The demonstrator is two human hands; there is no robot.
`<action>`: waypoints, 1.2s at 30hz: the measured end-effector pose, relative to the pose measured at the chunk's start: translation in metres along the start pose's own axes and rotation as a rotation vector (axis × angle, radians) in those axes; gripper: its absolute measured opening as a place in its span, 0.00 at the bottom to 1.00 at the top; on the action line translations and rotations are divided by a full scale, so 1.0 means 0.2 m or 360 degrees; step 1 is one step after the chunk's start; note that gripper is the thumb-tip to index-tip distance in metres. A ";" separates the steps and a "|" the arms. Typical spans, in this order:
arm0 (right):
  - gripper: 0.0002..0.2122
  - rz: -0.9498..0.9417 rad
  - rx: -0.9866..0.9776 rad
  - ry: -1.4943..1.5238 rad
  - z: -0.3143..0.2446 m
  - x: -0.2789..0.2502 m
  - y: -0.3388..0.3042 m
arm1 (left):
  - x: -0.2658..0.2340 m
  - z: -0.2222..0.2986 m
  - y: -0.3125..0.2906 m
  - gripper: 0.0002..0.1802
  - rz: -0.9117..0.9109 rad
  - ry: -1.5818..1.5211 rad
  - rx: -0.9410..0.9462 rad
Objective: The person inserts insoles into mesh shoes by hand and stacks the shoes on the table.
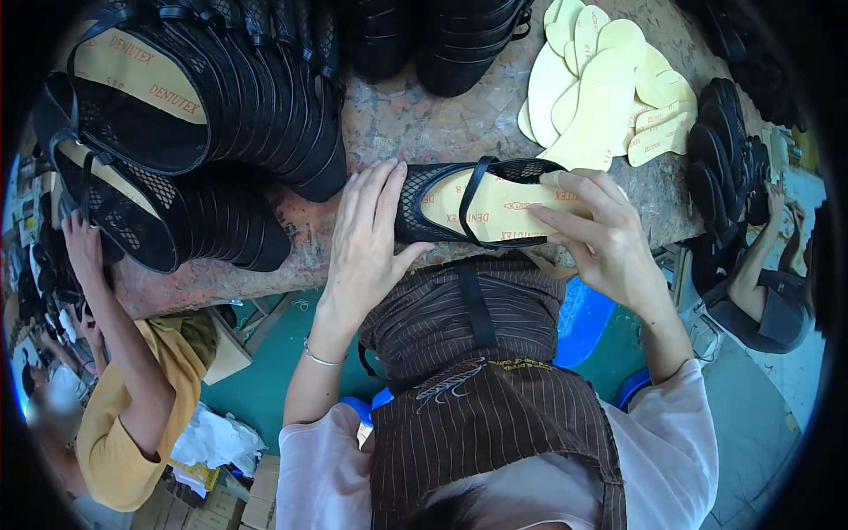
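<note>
A black mesh shoe [408, 208] with a thin strap lies sideways in front of me at the table's near edge, its toe to the left. Inside it is a pale yellow insole [491, 201] with red print. My left hand [364, 237] holds the toe end, fingers along the far side and thumb on the near side. At the heel end, my right hand [599, 225] is bent over the shoe, its fingertips touching the insole. Part of the heel is hidden under that hand.
Loose yellow insoles [594, 97] are heaped at the table's far right. Black shoes [265, 97] are stacked at the left, and more black shoes [459, 53] stand at the back. The worktable [415, 128] is stained. Co-workers sit at left [146, 389] and right [764, 291].
</note>
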State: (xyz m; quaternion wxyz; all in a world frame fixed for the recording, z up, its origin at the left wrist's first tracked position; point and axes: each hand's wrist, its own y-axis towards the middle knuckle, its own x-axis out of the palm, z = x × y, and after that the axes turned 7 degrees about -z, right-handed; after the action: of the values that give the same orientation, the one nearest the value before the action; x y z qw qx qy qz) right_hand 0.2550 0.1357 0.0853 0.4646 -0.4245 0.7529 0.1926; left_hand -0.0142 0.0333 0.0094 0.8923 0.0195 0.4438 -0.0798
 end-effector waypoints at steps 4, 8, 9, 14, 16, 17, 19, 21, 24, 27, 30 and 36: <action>0.17 0.0022 -0.0023 -0.0027 -0.06 0.09 0.07 | 0.01 -0.02 0.01 0.55 0.0020 -0.0034 0.0027; 0.14 0.0050 -0.0034 -0.0102 -0.08 0.21 0.12 | 0.01 -0.01 0.01 0.55 0.0013 -0.0039 0.0031; 0.14 0.0045 -0.0033 -0.0100 -0.08 0.21 0.13 | 0.01 -0.01 0.01 0.55 0.0021 -0.0030 0.0036; 0.14 0.0017 0.0034 -0.0199 -0.12 0.23 0.14 | 0.00 0.03 0.01 0.52 0.0044 0.0023 0.0038; 0.13 0.0024 0.0061 -0.0236 -0.11 0.25 0.14 | 0.01 0.08 -0.01 0.40 0.0138 0.0084 0.0145; 0.13 0.0035 0.0068 -0.0265 -0.12 0.25 0.14 | 0.02 0.10 -0.03 0.40 0.0130 0.0079 0.0151; 0.12 0.0016 0.0094 -0.0288 -0.13 0.25 0.15 | 0.05 0.13 -0.04 0.28 0.0003 0.0103 0.0293; 0.11 -0.0002 0.0120 -0.0321 -0.14 0.27 0.15 | 0.09 0.17 -0.01 0.22 -0.0007 0.0209 0.0263; 0.14 0.0045 0.0192 -0.0295 -0.14 0.30 0.15 | 0.13 0.20 -0.01 0.24 -0.0086 0.0221 0.0287; 0.13 0.0005 0.0227 -0.0284 -0.15 0.29 0.15 | 0.17 0.22 0.00 0.29 -0.0172 0.0208 0.0283; 0.13 0.0057 0.0185 -0.0517 -0.15 0.25 0.16 | 0.17 0.23 0.02 0.32 -0.0218 0.0325 0.0214; 0.27 0.0374 0.0963 -0.0087 -0.15 0.12 0.05 | 0.20 0.24 -0.01 0.34 -0.0224 0.0383 0.0164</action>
State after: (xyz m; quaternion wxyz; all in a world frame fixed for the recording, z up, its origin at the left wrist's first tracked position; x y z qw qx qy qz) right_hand 0.2262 0.1092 0.0789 0.5643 -0.1722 0.8071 0.0239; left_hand 0.0470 0.0211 0.0061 0.8227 0.0436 0.5431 -0.1620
